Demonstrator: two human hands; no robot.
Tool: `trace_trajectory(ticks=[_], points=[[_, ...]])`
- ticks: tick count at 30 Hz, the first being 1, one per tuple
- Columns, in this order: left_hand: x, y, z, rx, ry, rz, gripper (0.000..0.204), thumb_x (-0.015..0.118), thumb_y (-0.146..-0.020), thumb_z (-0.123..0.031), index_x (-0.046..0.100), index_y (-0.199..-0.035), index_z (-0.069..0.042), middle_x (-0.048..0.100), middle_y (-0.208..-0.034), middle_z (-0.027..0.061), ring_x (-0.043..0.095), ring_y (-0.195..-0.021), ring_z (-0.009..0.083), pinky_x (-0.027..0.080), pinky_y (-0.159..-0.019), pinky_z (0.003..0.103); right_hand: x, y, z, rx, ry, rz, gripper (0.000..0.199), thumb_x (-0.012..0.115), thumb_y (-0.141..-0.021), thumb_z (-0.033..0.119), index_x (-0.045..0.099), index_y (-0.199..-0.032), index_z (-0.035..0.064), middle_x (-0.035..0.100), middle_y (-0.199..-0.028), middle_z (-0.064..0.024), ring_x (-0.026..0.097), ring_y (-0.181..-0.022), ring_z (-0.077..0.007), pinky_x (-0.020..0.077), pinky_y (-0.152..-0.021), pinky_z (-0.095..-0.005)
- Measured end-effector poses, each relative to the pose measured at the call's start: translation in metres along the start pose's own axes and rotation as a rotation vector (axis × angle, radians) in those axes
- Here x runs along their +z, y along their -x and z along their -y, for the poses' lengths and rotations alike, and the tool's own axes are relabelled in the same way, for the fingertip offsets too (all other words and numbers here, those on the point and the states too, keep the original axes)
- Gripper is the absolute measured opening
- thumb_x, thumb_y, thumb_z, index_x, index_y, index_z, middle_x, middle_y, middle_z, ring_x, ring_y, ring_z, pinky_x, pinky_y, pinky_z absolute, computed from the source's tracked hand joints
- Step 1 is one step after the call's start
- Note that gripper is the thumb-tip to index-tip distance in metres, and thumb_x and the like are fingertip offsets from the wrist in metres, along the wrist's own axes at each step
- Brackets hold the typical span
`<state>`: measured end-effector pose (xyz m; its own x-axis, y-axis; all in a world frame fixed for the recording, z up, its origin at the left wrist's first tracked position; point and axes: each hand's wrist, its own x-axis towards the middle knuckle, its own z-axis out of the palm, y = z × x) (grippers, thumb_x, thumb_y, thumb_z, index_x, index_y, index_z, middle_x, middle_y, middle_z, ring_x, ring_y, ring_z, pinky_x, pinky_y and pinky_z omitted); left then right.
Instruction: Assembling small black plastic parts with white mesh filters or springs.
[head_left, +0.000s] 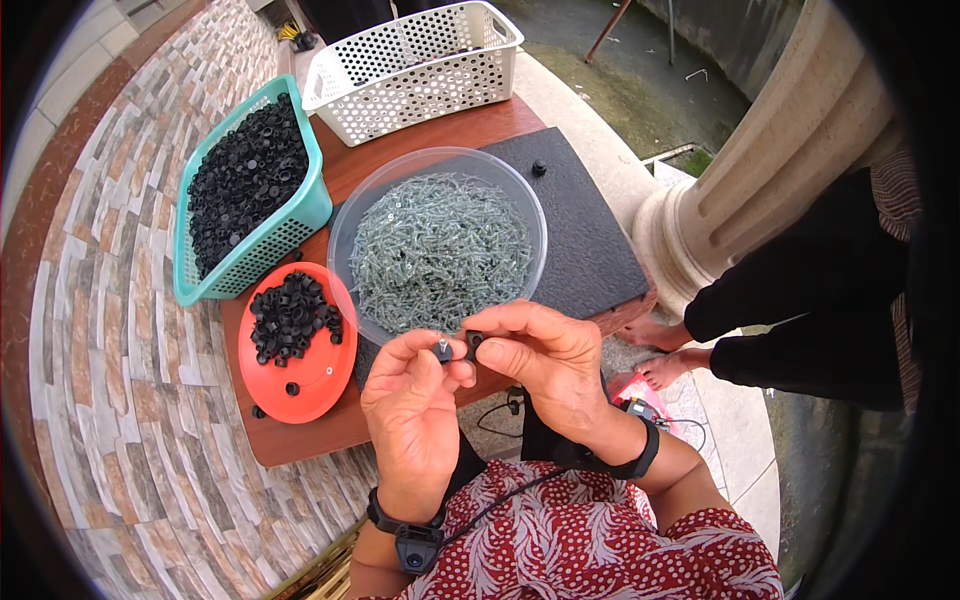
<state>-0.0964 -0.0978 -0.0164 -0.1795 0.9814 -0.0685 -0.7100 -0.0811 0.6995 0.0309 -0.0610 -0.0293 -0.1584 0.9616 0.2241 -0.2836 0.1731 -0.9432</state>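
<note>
Above the near edge of the clear round tub (pixel 541 225), my two hands meet. My left hand (pixel 408 415) pinches a small black cap (pixel 442 353) with a silvery screw standing up out of it. Between the thumb and fingers of my right hand (pixel 550 365) is another small black cap (pixel 475 342), partly covered by the fingertips. A heap of silvery screws (pixel 440 250) fills the tub just beyond them. Left of my hands lies an orange-red plate (pixel 312 398) bearing a pile of black caps (pixel 290 315).
A teal basket (pixel 283 242) full of black parts stands far left, beside a white perforated basket (pixel 430 100). One black cap (pixel 539 168) rests on the dark mat (pixel 590 240). Past the wooden table (pixel 300 440), a barefoot person in black trousers (pixel 800 280) is near a pillar (pixel 760 180).
</note>
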Motion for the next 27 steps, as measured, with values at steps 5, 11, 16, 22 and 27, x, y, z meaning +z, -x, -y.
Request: trace_trajectory(ticks=[5, 11, 16, 22, 27], points=[[0.008, 0.004, -0.005, 0.118, -0.305, -0.091, 0.015, 0.057, -0.091, -0.011, 0.057, -0.099, 0.001, 0.060, -0.084, 0.0086, 0.054, -0.071, 0.0125, 0.045, -0.069, 0.025, -0.010, -0.009, 0.005, 0.363, -0.459, 0.088, 0.021, 0.061, -0.088, 0.011, 0.063, -0.106, 0.0006, 0.066, -0.088, -0.0065, 0.057, -0.074, -0.0079, 0.0446, -0.066, -0.0195], [0.018, 0.006, -0.004, 0.315, -0.564, -0.129, 0.014, 0.059, -0.089, -0.010, 0.058, -0.094, 0.004, 0.061, -0.081, 0.0080, 0.058, -0.068, 0.0114, 0.046, -0.059, 0.020, -0.014, -0.011, -0.002, 0.515, -0.684, 0.156, 0.026, 0.056, -0.092, 0.021, 0.061, -0.105, -0.0004, 0.061, -0.079, -0.0036, 0.053, -0.068, -0.0071, 0.0430, -0.062, -0.0195], [0.022, 0.006, -0.004, 0.426, -0.693, -0.104, 0.014, 0.062, -0.087, -0.007, 0.059, -0.093, 0.005, 0.061, -0.080, 0.0067, 0.059, -0.068, 0.0108, 0.046, -0.058, 0.018, -0.014, -0.010, -0.006, 0.573, -0.846, 0.219, 0.027, 0.055, -0.093, 0.025, 0.061, -0.102, -0.0002, 0.058, -0.075, -0.0025, 0.050, -0.065, -0.0071, 0.0422, -0.061, -0.0196], [0.018, 0.006, 0.001, 0.527, -0.813, -0.093, 0.013, 0.063, -0.086, -0.007, 0.060, -0.092, 0.004, 0.061, -0.080, 0.0058, 0.059, -0.068, 0.0098, 0.045, -0.058, 0.018, -0.009, -0.007, -0.002, 0.608, -0.821, 0.164, 0.025, 0.057, -0.092, 0.022, 0.061, -0.102, 0.0004, 0.059, -0.077, -0.0025, 0.051, -0.066, -0.0071, 0.0417, -0.061, -0.0197], [0.022, 0.008, 0.001, 0.491, -0.832, -0.090, 0.012, 0.063, -0.086, -0.008, 0.060, -0.091, 0.003, 0.061, -0.078, 0.0048, 0.057, -0.068, 0.0082, 0.043, -0.057, 0.017, -0.011, -0.005, -0.005, 0.594, -0.817, 0.183, 0.022, 0.057, -0.092, 0.020, 0.061, -0.101, 0.0010, 0.059, -0.076, -0.0011, 0.052, -0.066, -0.0062, 0.0414, -0.060, -0.0187]])
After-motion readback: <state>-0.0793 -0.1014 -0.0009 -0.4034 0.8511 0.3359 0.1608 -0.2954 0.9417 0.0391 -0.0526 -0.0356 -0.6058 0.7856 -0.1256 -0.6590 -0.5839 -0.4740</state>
